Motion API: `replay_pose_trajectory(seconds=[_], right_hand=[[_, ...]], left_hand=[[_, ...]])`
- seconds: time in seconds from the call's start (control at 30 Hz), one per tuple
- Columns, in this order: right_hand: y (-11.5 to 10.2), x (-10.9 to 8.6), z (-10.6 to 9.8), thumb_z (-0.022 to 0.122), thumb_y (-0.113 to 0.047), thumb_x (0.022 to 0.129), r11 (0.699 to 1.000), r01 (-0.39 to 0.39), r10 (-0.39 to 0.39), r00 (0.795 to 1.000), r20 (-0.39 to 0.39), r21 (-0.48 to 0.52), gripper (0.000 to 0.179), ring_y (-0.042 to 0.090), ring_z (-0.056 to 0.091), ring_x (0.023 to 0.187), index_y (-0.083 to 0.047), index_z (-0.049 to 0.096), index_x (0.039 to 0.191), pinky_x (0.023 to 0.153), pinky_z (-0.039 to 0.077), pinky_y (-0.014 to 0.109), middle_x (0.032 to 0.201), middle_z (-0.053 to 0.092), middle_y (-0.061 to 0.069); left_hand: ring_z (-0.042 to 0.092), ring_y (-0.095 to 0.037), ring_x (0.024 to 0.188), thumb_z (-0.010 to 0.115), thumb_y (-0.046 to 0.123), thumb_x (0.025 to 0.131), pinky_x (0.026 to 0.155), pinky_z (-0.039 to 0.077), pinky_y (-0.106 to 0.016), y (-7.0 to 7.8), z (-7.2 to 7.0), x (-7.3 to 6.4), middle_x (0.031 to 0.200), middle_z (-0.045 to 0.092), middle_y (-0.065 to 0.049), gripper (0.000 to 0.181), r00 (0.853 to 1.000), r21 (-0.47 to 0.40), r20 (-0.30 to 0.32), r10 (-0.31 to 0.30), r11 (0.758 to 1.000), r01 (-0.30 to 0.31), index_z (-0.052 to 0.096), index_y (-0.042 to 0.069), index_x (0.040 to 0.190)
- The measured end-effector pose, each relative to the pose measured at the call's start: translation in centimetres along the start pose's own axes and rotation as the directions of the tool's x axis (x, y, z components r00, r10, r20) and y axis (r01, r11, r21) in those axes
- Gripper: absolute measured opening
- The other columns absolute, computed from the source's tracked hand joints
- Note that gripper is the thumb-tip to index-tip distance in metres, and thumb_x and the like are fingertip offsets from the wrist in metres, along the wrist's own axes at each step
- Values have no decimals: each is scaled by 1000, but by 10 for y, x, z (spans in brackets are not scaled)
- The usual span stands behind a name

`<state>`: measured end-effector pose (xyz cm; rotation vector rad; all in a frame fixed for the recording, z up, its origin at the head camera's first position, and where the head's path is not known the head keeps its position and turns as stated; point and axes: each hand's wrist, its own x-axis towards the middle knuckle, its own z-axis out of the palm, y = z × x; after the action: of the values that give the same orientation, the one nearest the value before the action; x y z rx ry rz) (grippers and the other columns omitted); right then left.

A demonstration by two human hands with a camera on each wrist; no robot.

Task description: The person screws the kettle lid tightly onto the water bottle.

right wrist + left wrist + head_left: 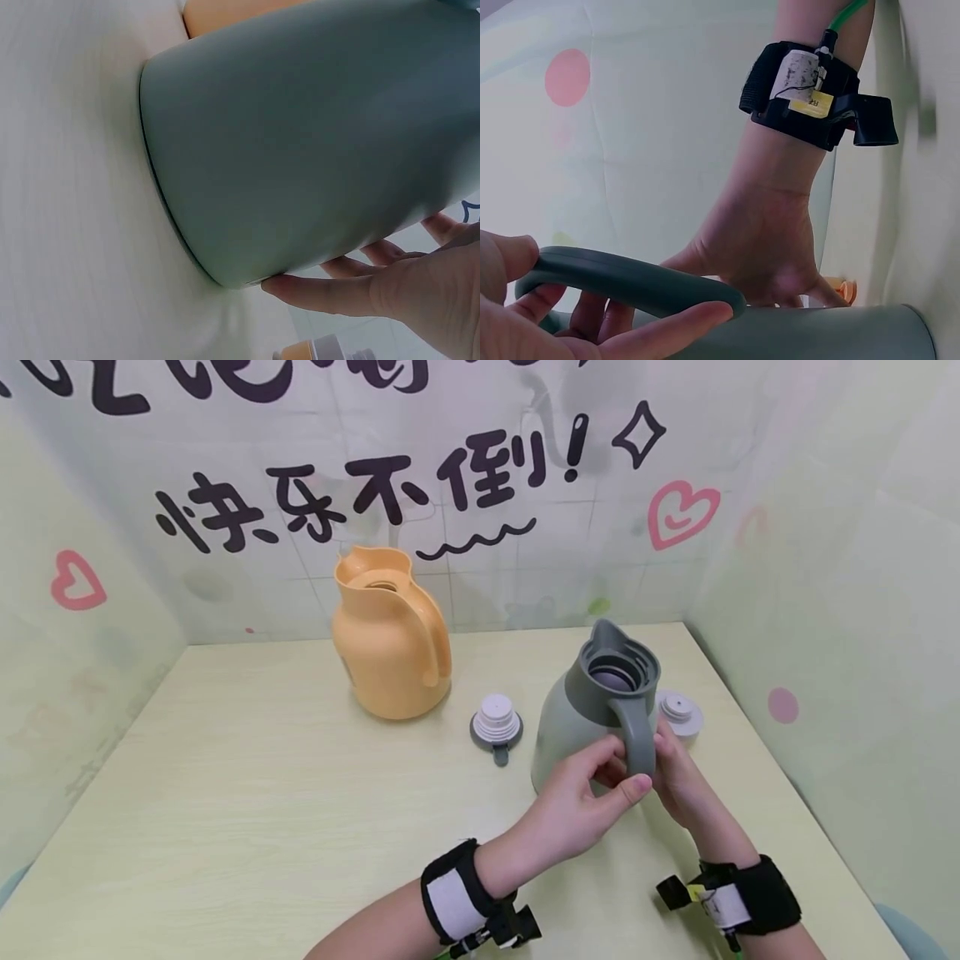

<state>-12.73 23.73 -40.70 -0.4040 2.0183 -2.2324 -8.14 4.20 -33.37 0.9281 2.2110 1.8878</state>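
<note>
A grey-green vacuum jug (pixel 566 727) without a lid stands upright toward the right of the table, its dark handle (pixel 637 735) facing the person. My left hand (pixel 573 802) grips this handle, fingers through the loop, as the left wrist view also shows. Against the jug's right side rests my right hand (pixel 682 777), its fingers spread along the body with one fingertip low near the base in the right wrist view. A white and grey stopper (pixel 497 727) lies just left of the jug. Partly hidden behind the jug's right side is another pale stopper (pixel 681 714).
An orange jug (pixel 393 643), also without a lid, stands at the back, left of the stopper. The pale table (pixel 247 793) meets a printed curtain (pixel 525 585) at the back and side sheets at left and right.
</note>
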Motion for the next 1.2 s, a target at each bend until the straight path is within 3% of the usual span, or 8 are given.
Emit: replay_pose_trajectory(seconds=[0.13,0.27,0.47,0.73,0.87,1.03,1.2], right_hand=[[0,2,-1,39,-61,94,1000,23,-23,1000,18,-12,67,27,29,122,-23,25,147,93,37,34,139,29,8],[3,-3,0,38,-63,93,1000,-6,6,1000,19,-20,69,28,29,122,-23,23,147,92,38,34,139,27,9],[8,-12,0,36,-63,94,999,-28,28,1000,-3,-43,66,25,30,121,-23,26,145,91,37,31,137,28,8],[7,-9,1,35,-60,95,999,-12,12,1000,8,-40,58,20,38,117,-25,31,140,90,39,31,133,33,8],[3,-11,0,32,-58,97,998,-17,17,1000,-2,-57,52,18,43,116,-25,34,138,91,40,31,132,38,5],[-11,-13,-2,38,-38,103,994,-27,19,997,-80,-105,33,8,49,110,-24,41,132,83,47,28,125,46,-3],[-25,-17,-1,43,-10,102,985,61,-83,988,-133,-160,28,3,53,109,-19,45,129,76,51,23,125,46,-2]], left_hand=[[55,-4,79,63,17,94,77,47,-21,1,1,0,83,61,3,12,1000,-16,-14,-18,1000,18,60,8,100],[55,-3,79,64,18,93,76,47,-21,0,3,-6,82,61,4,11,999,-21,-31,-41,999,40,61,9,99],[56,-1,78,64,18,93,75,48,-21,0,8,-10,82,62,5,10,999,-19,-27,-27,999,27,60,10,98],[59,-3,88,65,18,93,83,46,-23,-1,-3,-11,94,65,3,20,994,-53,47,-98,994,100,63,6,108],[59,-3,96,65,17,92,87,45,-22,-1,-13,-10,104,66,1,26,988,-44,122,-93,994,99,64,3,115],[60,-3,97,64,13,92,85,47,-22,-4,-26,-5,108,66,-3,27,977,-14,206,-57,998,61,63,2,117],[61,-4,91,64,11,92,83,47,-23,-10,-48,-1,101,68,-5,19,981,77,187,-58,996,44,68,2,108]])
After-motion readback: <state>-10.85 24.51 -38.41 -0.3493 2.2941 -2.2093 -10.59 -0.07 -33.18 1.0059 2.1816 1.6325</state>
